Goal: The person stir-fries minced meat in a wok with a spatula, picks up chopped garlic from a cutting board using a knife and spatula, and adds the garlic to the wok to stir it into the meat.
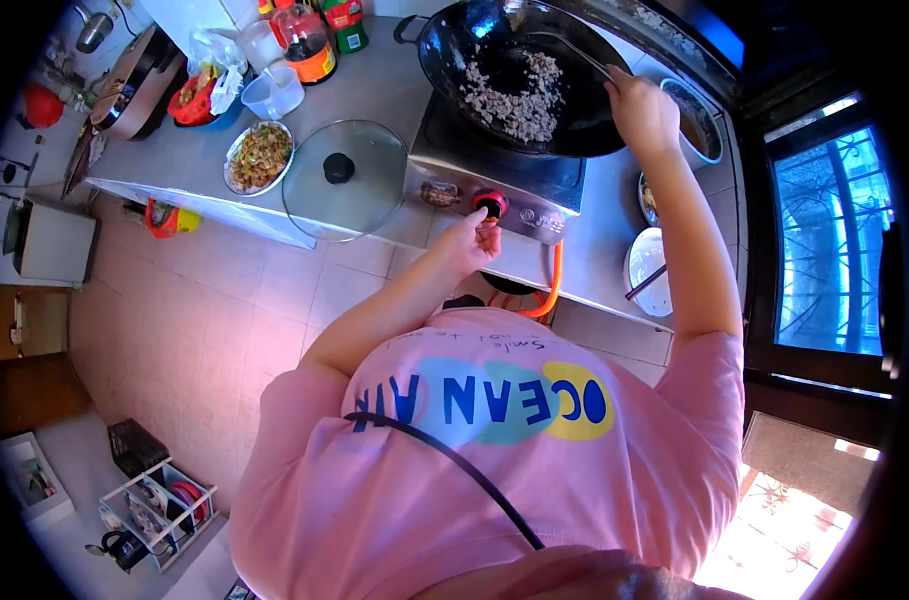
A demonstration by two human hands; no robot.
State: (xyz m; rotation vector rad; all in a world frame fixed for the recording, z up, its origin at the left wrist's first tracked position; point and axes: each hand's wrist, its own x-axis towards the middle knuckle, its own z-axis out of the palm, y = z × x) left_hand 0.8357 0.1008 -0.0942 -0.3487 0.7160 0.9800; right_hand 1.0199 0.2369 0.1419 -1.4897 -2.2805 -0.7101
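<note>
A black wok (595,120) sits on a gas stove (475,165) and holds crumbled, browned minced meat (520,110). My right hand (643,112) is closed around the handle of a metal spatula (582,55) at the wok's right rim; its far end reaches into the wok. Below the wok, my left hand (472,243) pinches the red-and-black stove knob (491,203) with its fingertips. A glass lid (370,205) with a black knob lies on the counter left of the stove.
An oval plate of chopped food (260,158) stands beside the lid. Behind it are a plastic tub (273,95), a red basket (193,103) and bottles (305,45). To the right are a white bowl (647,262) and a pot (710,140). An orange hose (555,280) hangs below the stove.
</note>
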